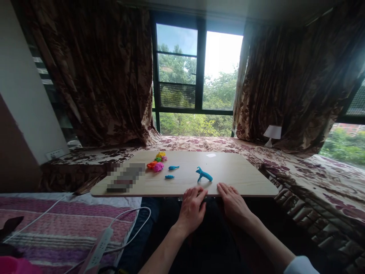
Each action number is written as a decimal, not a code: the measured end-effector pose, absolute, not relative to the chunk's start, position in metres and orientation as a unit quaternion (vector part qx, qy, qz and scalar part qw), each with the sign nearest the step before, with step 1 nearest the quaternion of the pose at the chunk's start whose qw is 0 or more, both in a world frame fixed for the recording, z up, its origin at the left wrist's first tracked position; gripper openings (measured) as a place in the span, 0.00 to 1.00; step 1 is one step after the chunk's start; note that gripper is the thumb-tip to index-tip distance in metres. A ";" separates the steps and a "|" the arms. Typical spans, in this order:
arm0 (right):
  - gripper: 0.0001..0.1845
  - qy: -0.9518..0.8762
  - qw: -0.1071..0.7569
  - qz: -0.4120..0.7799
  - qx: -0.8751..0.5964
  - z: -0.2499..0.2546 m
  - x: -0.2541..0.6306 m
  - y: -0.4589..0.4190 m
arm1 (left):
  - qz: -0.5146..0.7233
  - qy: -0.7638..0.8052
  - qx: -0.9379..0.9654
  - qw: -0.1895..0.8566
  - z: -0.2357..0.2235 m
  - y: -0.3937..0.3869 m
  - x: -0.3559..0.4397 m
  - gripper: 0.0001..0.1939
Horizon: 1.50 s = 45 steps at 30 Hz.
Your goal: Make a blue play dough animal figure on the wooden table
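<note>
My left hand (192, 207) rests on the front edge of a pale wooden table (234, 167), its fingers loosely bent and somewhat apart, with nothing in them. Beside it, my right hand (234, 201) lies with fingers stretched over the same edge, also holding nothing. Just beyond both hands is a blue modelling-clay figure (205, 176) with a long body and thin limb-like bits at its left end. Left of it lie two small blue clay pieces, a tapered one (173, 168) and a shorter one (169, 176). Neither hand touches the clay.
Pink (158, 167), orange (151, 164), green and yellow clay lumps cluster at the table's back left. A blurred-out dark object (127, 178) lies on the left side. A power strip (98, 249) with a white cable lies on the striped bedding (68, 220). A small lamp (272, 133) stands at right.
</note>
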State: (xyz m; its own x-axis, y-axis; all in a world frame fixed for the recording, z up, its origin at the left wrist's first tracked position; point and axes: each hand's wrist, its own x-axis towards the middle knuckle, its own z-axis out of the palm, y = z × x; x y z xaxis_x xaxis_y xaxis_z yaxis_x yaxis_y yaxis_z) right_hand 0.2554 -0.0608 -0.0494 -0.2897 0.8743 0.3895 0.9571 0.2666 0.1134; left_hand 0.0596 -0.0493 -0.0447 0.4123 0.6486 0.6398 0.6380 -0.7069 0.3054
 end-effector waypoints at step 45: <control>0.08 -0.749 0.500 0.171 -0.400 0.019 0.212 -0.114 | 0.556 0.365 0.522 0.534 -0.001 -0.102 0.054 0.12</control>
